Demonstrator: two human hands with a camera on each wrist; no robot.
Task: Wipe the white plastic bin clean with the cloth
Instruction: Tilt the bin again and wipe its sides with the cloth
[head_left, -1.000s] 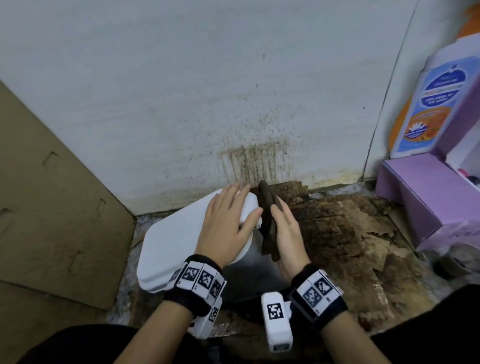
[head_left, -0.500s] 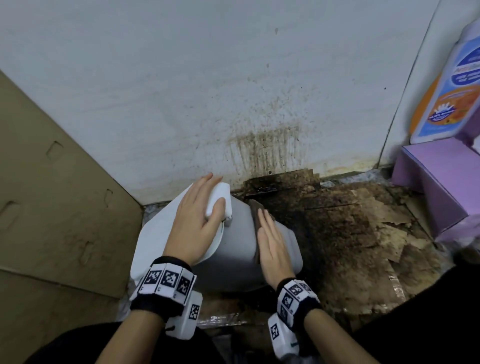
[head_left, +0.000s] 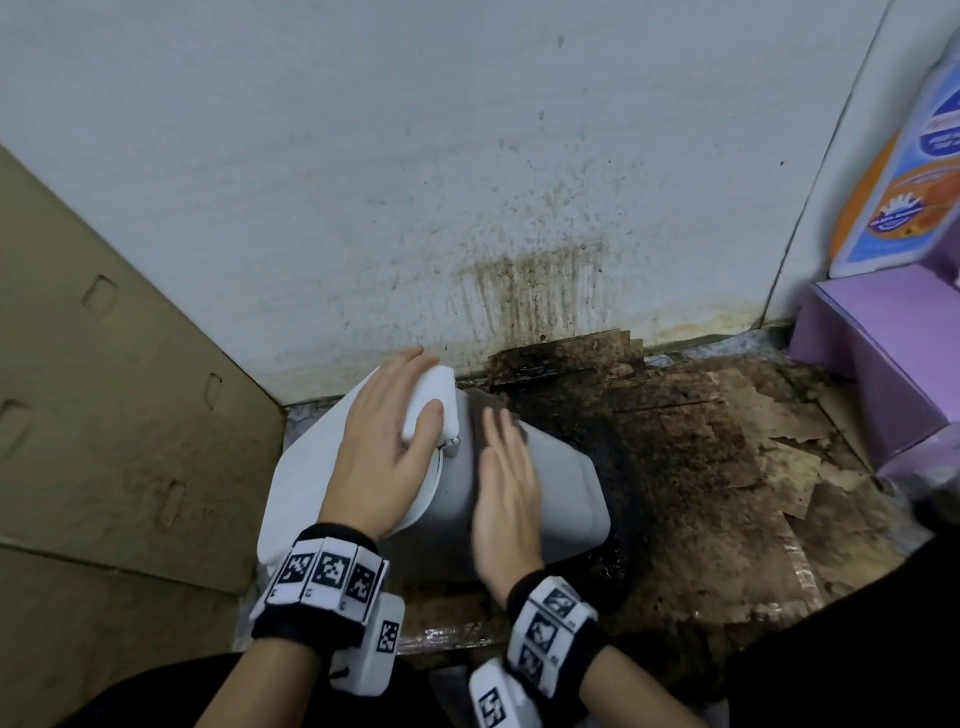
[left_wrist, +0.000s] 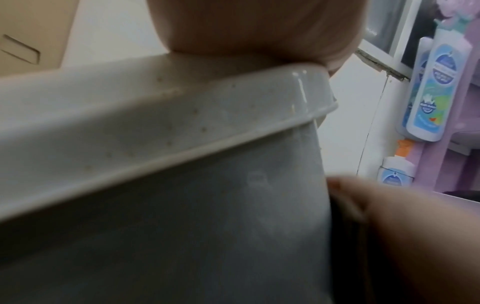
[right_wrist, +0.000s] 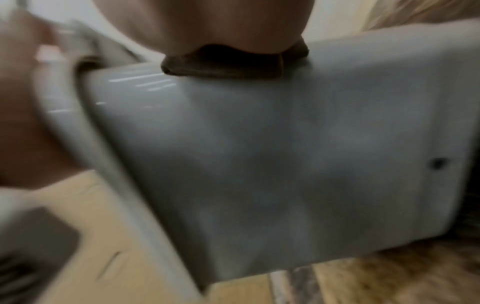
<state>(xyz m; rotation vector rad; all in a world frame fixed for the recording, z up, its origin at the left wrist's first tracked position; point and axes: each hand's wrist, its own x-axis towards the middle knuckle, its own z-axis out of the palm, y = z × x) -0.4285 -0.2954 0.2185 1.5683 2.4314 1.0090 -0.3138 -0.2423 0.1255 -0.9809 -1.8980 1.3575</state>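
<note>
Bin (head_left: 550, 478): tipped toward 9 o'clock; rim specks remain.
Left hand (head_left: 384, 441): curled gripping lid (head_left: 431, 400).
Right hand (head_left: 506, 499): flat, pressing cloth (right_wrist: 233, 61) to side wall.
Progress: mid-wipe.

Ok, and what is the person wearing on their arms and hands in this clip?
Both hands are bare, no gloves. The left hand and right hand each have a black wristband carrying white square tiles printed with black coded patterns. A white camera block with its own black marker hangs under each wrist. The forearms are uncovered, no sleeves in view.

Head overhead; wrists close on bin (head_left: 561, 493)
</note>
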